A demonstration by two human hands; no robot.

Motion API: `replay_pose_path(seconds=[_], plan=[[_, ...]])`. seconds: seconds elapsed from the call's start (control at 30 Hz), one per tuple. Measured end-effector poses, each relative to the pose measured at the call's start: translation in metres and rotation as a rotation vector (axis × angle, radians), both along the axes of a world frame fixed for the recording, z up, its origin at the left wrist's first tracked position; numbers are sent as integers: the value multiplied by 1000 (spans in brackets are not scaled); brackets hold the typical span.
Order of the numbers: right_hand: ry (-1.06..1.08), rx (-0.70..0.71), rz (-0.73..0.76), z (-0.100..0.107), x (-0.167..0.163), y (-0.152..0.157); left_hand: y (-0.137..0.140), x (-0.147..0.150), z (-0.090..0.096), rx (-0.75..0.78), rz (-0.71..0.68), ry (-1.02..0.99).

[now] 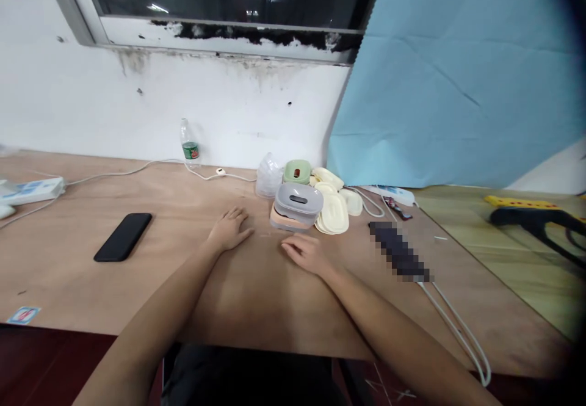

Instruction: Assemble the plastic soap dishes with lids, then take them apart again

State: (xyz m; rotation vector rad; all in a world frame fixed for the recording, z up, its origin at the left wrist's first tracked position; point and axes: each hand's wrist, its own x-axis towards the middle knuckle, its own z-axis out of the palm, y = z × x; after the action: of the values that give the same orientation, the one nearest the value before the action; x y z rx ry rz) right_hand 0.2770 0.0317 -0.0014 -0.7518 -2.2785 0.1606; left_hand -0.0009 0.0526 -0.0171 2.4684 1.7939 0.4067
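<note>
My left hand [229,229] lies palm down on the wooden table, fingers stretched out and thumb spread, holding nothing. Loosely curled, my right hand [306,253] rests on the table just in front of a stack of lidded plastic boxes; nothing shows in its fingers. The stack has a grey lidded box [300,198] on top and a peach layer below it. Behind stands a green lidded box [296,172]. Clear plastic tubs [269,177] are nested on the left, and several cream lids [333,213] lie in a pile on the right.
A black phone [122,237] lies to the left. At the wall stands a plastic bottle [189,146]. A white cable runs along the back to a power strip [34,191]. On the right lies a pixelated dark object [398,250] with a white cable.
</note>
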Motion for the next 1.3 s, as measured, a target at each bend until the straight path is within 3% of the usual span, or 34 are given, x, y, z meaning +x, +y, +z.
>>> replay_pose_path(seconds=[0.23, 0.37, 0.53, 0.73, 0.93, 1.0, 1.07, 1.2, 1.3], plan=[[465, 290, -517, 22, 52, 28, 0, -2, -1, 6, 1, -15], [409, 196, -685, 17, 71, 56, 1, -6, -2, 12, -27, -29], [256, -48, -797, -6, 76, 75, -4, -9, -3, -31, -50, -40], [179, -235, -823, -15, 76, 84, -7, -11, -3, -33, -59, -45], [287, -210, -850, -11, 78, 86, -4, -14, -5, -42, -80, -48], [388, -130, -846, -4, 78, 83, -5, -13, -3, -47, -83, -52], [486, 35, -805, 6, 78, 75, -8, -12, 0, -45, -82, -60], [503, 415, -574, 26, 60, 42, -15, -6, 12, 0, -61, -150], [440, 452, -333, 31, 25, 8, -19, -2, 19, 55, -8, -252]])
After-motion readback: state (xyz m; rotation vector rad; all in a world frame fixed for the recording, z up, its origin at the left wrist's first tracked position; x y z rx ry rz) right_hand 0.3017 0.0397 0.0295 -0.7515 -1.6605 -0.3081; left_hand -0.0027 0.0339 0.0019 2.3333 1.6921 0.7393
